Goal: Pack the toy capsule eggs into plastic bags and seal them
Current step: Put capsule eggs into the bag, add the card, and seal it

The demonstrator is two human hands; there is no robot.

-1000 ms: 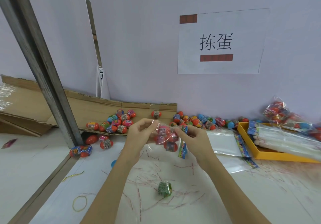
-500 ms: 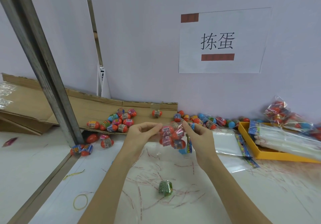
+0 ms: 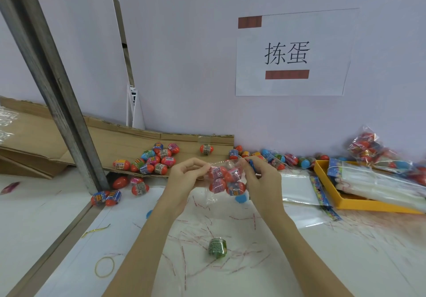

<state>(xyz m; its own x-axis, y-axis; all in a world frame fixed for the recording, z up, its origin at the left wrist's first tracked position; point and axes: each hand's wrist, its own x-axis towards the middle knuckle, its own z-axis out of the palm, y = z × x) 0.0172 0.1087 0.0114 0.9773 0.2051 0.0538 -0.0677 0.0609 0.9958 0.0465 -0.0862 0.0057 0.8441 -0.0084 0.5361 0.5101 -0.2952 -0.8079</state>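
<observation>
Clear plastic bag with four red eggs inside, held up above the white table near centre. Left hand pinches the bag's top left edge between thumb and fingertips, other fingers curled. Right hand pinches the top right edge, fingers curled round a blue header strip. Bag hangs between the two hands, mouth up. Loose eggs lie piled on a cardboard sheet far left; more run along the wall to the right. A few eggs sit on the table just near the cardboard, by a metal post. Flat empty bags lie right of the hands; yellow tray far right holds more bags, with filled bags behind it. Green tape roll near centre, among red-white twist ties. Rubber band near left. Paper sign on the wall.
</observation>
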